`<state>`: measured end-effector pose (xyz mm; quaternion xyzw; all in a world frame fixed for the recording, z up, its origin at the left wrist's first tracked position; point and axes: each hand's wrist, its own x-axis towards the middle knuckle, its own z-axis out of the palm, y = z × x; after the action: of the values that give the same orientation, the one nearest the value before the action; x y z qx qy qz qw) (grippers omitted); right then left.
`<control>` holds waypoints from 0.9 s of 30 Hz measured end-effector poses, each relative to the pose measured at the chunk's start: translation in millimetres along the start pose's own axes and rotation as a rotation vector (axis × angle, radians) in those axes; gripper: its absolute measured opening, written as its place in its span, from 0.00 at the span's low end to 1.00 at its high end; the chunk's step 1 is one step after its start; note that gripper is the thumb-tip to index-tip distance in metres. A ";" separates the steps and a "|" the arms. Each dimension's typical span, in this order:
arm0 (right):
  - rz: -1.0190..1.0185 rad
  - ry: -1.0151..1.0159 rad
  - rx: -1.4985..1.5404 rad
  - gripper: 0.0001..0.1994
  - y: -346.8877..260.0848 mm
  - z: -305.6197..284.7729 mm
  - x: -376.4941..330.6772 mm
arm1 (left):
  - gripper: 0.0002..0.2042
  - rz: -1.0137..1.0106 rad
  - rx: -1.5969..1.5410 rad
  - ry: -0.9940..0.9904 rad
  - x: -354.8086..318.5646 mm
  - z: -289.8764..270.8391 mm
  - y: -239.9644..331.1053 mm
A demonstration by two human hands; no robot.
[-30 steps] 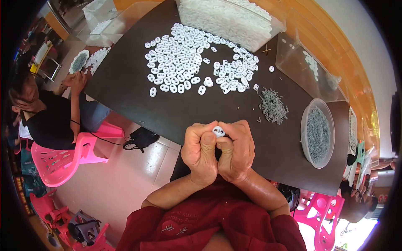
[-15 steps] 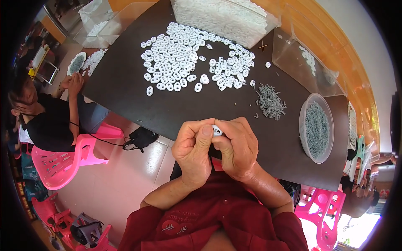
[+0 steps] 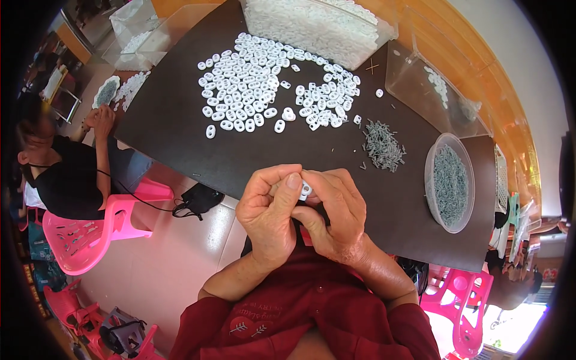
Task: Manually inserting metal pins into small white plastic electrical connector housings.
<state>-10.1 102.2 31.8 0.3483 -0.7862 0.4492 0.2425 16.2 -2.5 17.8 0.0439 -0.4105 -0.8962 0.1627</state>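
Close to my chest, at the near edge of the table, both my hands meet around one small white two-holed plastic piece [image 3: 305,189]. My left hand [image 3: 270,210] pinches it between thumb and fingers. My right hand [image 3: 335,207] has its index finger against the piece, while its thumb sits lower, away from the piece. Fingers partly cover the piece. Beyond them lie many loose white oval two-holed pieces [image 3: 245,87] and a second cluster of white pieces [image 3: 327,102]. A heap of short thin grey pieces [image 3: 384,146] is to the right of these.
A clear bin [image 3: 309,30] full of white pieces stands at the back. At right are a round tub [image 3: 449,183] of grey pieces and a clear tray [image 3: 414,90]. A co-worker [image 3: 66,168] sits on a pink chair [image 3: 90,240] at left, hands near a small dish [image 3: 107,91].
My right thumb has dropped away from the white piece, and the piece has turned a little. My left hand keeps its pinch. The whole view has shifted slightly.
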 end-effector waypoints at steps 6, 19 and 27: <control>0.015 0.043 -0.033 0.17 4.0 -0.5 -5.0 | 0.09 0.036 -0.001 -0.051 -2.8 -3.1 -5.9; 0.064 0.139 -0.061 0.11 0.0 13.5 -13.1 | 0.12 0.238 0.158 -0.098 -7.4 -14.6 -26.2; 0.114 0.181 0.022 0.13 -5.0 13.4 -12.1 | 0.11 0.271 0.156 -0.101 -6.7 -13.2 -18.7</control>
<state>0.5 92.7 19.7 0.2637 -0.7748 0.5003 0.2827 20.5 1.5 -5.3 -0.0444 -0.4884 -0.8325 0.2576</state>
